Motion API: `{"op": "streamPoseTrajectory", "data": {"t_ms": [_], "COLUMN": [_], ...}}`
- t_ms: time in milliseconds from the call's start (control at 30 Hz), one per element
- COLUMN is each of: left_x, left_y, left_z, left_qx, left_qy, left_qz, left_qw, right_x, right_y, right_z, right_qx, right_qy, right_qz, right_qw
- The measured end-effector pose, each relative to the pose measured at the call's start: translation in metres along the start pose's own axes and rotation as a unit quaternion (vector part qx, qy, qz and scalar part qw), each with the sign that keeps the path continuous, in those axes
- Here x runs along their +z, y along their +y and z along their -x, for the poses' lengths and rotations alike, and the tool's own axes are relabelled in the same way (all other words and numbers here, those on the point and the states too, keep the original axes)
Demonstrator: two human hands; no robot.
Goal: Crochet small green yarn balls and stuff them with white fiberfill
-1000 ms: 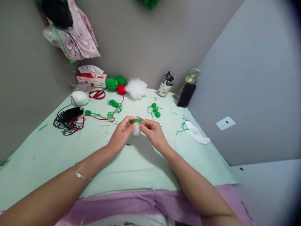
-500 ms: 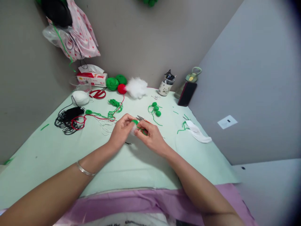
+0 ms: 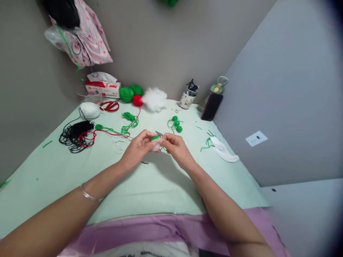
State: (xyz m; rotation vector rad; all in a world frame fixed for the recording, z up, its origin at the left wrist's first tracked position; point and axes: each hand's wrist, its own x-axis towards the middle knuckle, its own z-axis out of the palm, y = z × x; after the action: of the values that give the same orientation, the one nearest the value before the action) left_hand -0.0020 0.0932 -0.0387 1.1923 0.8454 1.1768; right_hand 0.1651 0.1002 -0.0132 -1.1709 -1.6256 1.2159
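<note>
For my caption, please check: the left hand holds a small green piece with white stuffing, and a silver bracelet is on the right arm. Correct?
Not fully: the head view shows the silver bracelet on the left arm. The left hand does hold the small green piece with white stuffing.

green piece (image 3: 155, 137) partly hidden by fingers (image 3: 169, 137), green cluster (image 3: 170, 2) cut off by top edge

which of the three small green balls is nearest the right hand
The frontmost small ball; behind it, the other two sit farther from the right hand.
</note>
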Motion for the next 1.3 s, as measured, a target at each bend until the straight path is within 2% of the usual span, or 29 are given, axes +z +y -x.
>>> {"op": "streamPoseTrajectory", "data": {"t_ms": [100, 200, 300, 467, 600, 767, 900, 1100, 1300], "left_x": [0.0, 0.003, 0.006, 0.007, 0.005, 0.001, -0.001, -0.001, -0.003], "left_y": [-0.003, -0.006, -0.008, -0.006, -0.003, -0.004, -0.006, -0.01, -0.014], "left_z": [-0.002, -0.006, -0.008, -0.003, 0.002, -0.001, 0.0, -0.002, -0.011], "left_qx": [0.004, 0.016, 0.009, -0.018, -0.002, 0.026, 0.031, 0.009, -0.045], "left_qy": [0.032, 0.077, 0.09, 0.06, 0.021, -0.018, -0.019, 0.014, 0.033], "left_qz": [-0.011, -0.026, -0.026, -0.003, 0.006, -0.003, -0.027, -0.048, -0.032], "left_qw": [0.999, 0.997, 0.996, 0.998, 1.0, 0.999, 0.999, 0.999, 0.998], "right_x": [0.004, 0.012, 0.018, 0.016, 0.011, 0.002, -0.002, 0.008, 0.018], "right_y": [-0.005, -0.004, 0.002, 0.013, 0.015, 0.01, 0.007, 0.004, 0.007], "right_z": [0.007, 0.012, 0.012, 0.001, -0.004, -0.005, -0.004, 0.004, 0.008], "right_qx": [-0.031, -0.07, -0.057, -0.01, 0.003, 0.016, 0.016, -0.014, -0.062], "right_qy": [-0.028, -0.022, -0.006, 0.034, 0.05, 0.004, -0.031, -0.059, -0.01], "right_qz": [0.055, 0.143, 0.125, 0.066, 0.036, -0.008, -0.008, 0.063, 0.213], "right_qw": [0.998, 0.987, 0.99, 0.997, 0.998, 1.0, 0.999, 0.996, 0.975]}}
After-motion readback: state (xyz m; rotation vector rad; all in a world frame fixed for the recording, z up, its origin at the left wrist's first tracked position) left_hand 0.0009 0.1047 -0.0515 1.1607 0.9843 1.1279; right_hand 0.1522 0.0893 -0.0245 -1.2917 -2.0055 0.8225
